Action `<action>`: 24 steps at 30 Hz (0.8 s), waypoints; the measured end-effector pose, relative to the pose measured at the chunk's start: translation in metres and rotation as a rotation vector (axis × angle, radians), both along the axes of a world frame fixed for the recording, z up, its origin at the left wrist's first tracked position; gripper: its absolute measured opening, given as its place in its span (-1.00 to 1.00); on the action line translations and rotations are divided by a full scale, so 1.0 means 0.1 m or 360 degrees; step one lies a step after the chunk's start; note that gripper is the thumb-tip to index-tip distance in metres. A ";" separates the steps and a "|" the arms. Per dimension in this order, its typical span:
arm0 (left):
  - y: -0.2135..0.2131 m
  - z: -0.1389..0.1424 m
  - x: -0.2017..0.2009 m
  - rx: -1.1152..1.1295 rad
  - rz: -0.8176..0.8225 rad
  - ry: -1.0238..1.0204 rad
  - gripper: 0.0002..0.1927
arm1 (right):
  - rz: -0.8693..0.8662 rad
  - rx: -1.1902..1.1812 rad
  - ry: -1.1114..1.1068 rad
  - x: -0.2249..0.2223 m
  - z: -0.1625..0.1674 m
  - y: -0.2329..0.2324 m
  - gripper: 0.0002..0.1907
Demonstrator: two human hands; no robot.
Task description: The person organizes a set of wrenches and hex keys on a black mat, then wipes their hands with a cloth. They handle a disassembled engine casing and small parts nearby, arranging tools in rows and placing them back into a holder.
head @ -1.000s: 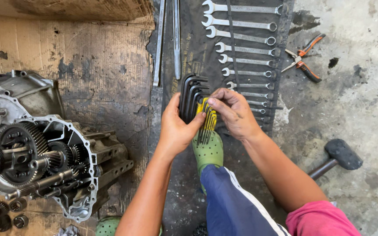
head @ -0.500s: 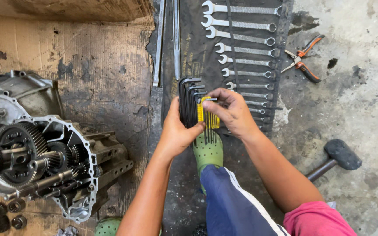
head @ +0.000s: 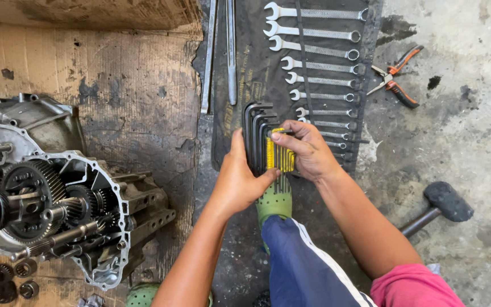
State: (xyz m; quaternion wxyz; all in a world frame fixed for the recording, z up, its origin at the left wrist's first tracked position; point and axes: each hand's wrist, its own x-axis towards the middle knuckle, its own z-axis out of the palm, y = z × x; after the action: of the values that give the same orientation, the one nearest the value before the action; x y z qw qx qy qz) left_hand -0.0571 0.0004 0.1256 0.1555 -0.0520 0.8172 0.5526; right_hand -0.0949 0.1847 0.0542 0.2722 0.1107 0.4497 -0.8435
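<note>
Head view, left to right: open gearbox with bare gears and shafts sits on stained cardboard, a few small loose parts by its lower left corner. Two long metal rods lie near the top on the edge of a dark tool roll. Left hand wraps the hex key set, thumb against the yellow holder, black bent keys sticking up above the fingers. Right hand pinches one key at the top of the holder between thumb and fingertips. Green shoe just below both hands. Row of wrenches in the roll behind them. Orange-handled pliers on the concrete, hammer further right and lower.
</note>
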 end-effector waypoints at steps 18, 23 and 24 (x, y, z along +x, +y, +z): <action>0.22 -0.53 -0.04 0.0923 0.0523 0.0029 -0.45 | -0.0274 0.0307 0.0327 0.02 -0.19 -0.12 -0.79; 0.12 -0.60 -0.04 0.1076 0.0528 -0.0102 -0.62 | -0.0229 0.0495 0.0434 0.06 -0.15 -0.07 -0.68; 0.11 -0.63 -0.02 0.1054 0.0529 -0.0086 -0.64 | -0.0232 0.0526 0.0404 0.06 -0.15 -0.08 -0.67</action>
State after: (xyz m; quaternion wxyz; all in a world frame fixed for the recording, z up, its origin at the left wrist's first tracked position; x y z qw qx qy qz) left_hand -0.0595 0.0117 0.0623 0.0936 -0.1452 0.5702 0.8032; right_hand -0.0887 0.1766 0.0395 0.1300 0.0790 0.6033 -0.7829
